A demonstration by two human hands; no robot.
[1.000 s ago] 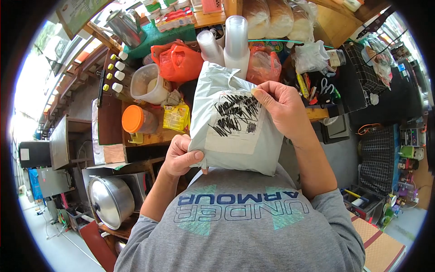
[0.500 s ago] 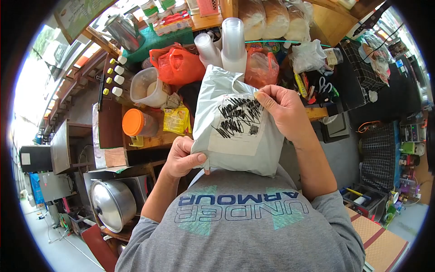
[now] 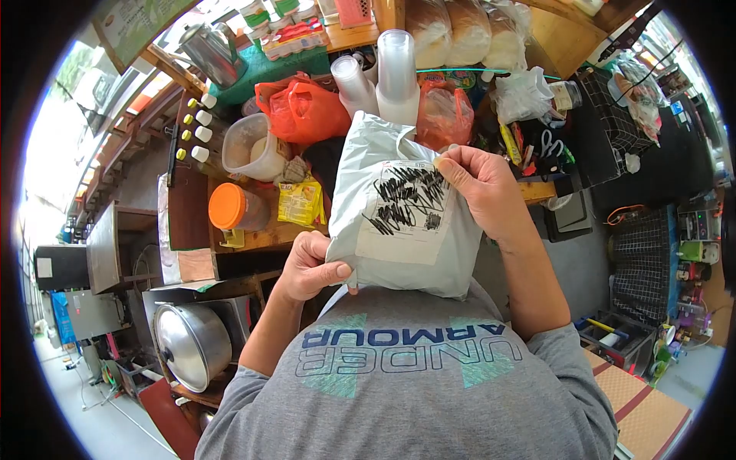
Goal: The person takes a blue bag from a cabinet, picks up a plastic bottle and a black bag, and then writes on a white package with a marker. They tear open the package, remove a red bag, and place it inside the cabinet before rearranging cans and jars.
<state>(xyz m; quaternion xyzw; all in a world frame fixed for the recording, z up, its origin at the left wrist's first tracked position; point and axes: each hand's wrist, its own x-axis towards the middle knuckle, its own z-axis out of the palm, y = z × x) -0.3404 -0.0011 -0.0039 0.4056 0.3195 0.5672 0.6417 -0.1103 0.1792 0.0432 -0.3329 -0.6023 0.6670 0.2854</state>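
Note:
A pale grey plastic mailing bag (image 3: 356, 172) is held up in front of my chest, tilted slightly. On its face is a white shipping label (image 3: 402, 245) with black scribbles over the print and a small square code. My left hand (image 3: 313, 268) is closed on the bag's lower left edge, thumb in front and fingers behind. With thumb and forefinger, my right hand (image 3: 477, 184) pinches the bag at the label's upper right corner. Whether the label's corner itself is lifted is too small to tell.
Beyond the bag a wooden counter holds a red plastic bag (image 3: 305, 111), stacked clear cups (image 3: 396, 69), a clear tub (image 3: 249, 146), an orange-lidded jar (image 3: 228, 207) and a yellow packet (image 3: 300, 202). Scissors (image 3: 549, 144) lie to the right. A large metal pot (image 3: 192, 345) stands low at left.
The bag and both hands stay almost in place. The view shifts very slightly, and the bag's upper part leans a little to the right.

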